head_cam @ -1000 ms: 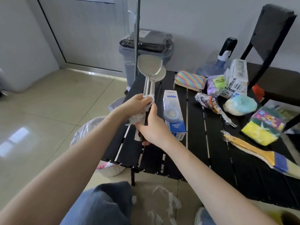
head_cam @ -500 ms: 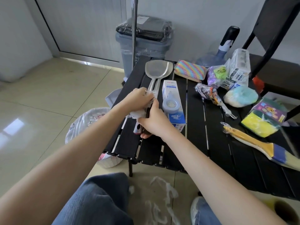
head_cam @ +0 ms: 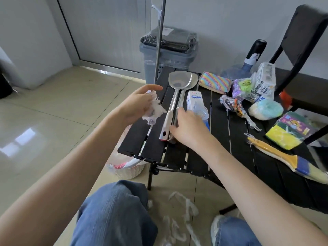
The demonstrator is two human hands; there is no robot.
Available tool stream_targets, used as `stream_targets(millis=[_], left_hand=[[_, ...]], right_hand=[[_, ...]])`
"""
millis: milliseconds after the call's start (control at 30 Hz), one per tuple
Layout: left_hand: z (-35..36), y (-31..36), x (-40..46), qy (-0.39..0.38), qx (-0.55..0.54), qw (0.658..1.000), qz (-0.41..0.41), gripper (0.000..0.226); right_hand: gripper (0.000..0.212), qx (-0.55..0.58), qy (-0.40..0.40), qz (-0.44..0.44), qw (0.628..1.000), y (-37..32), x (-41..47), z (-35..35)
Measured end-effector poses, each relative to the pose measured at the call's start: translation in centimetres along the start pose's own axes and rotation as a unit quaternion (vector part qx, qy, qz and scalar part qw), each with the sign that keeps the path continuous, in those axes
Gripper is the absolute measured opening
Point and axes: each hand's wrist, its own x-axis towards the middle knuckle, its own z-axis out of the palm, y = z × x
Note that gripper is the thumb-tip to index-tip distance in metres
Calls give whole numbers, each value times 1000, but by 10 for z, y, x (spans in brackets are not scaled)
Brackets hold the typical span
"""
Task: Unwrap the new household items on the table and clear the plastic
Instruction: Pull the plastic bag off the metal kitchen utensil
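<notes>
Two steel spatulas (head_cam: 174, 103) lie side by side on the black desk (head_cam: 179, 157), long axis running from 6 to 12 o'clock, blades at the far end towards 12 near the grey bin (head_cam: 168, 55), handle ends pointing back at the person. The nearer handle has a red tip with a hole. A second ago both hands held them raised off the desk with the blades in the air; now they lie flat on the slats.

The left hand (head_cam: 136, 105) has come away to 9 o'clock of the handles and hovers over the desk's left edge, palm turned inward, forefinger stretched out, thumb and other fingers clutching a crumpled wad of clear plastic (head_cam: 153, 110). The right hand (head_cam: 188, 126) lies palm down over the lower handles, fingers curved across them; whether it grips or merely rests there is hard to say.

At 3 o'clock of the spatulas, just beside them, lies a white and blue box (head_cam: 195, 100). Further right lie wrapped sponges (head_cam: 291, 132) and a wrapped brush (head_cam: 291, 160). Plastic scraps (head_cam: 182, 217) litter the floor between the knees.
</notes>
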Motion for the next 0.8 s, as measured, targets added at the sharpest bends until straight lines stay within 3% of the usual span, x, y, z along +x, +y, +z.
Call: stream_targets(millis=[67, 133, 200, 267, 333, 433, 533, 667, 800], left_hand=[[-7, 1, -11, -9, -105, 994, -2, 48], [-8, 1, -23, -3, -196, 980, -12, 46], [-7, -2, -35, 18, -239, 971, -12, 36], [-8, -9, -44, 44, -242, 969, 0, 20], [-14, -19, -51, 89, -167, 982, 25, 6], [-33, -31, -54, 168, 35, 982, 77, 9], [-55, -39, -55, 166, 92, 977, 96, 12], [-91, -58, -47, 157, 202, 966, 30, 39], [-121, -89, -37, 35, 371, 924, -81, 63]], right_hand=[[61, 78, 22, -41, 996, -9, -2, -3], [66, 235, 12, -55, 970, -22, -1, -2], [48, 356, 40, -54, 932, -34, 1, 4], [29, 408, 100, -51, 906, -41, 7, 11], [20, 431, 119, -53, 893, -48, 15, 19], [15, 402, 127, -69, 904, -60, 28, 29], [20, 369, 131, -84, 916, -75, 46, 38], [33, 348, -5, -86, 934, -94, 73, 45], [48, 188, -142, -118, 965, -99, 94, 63]])
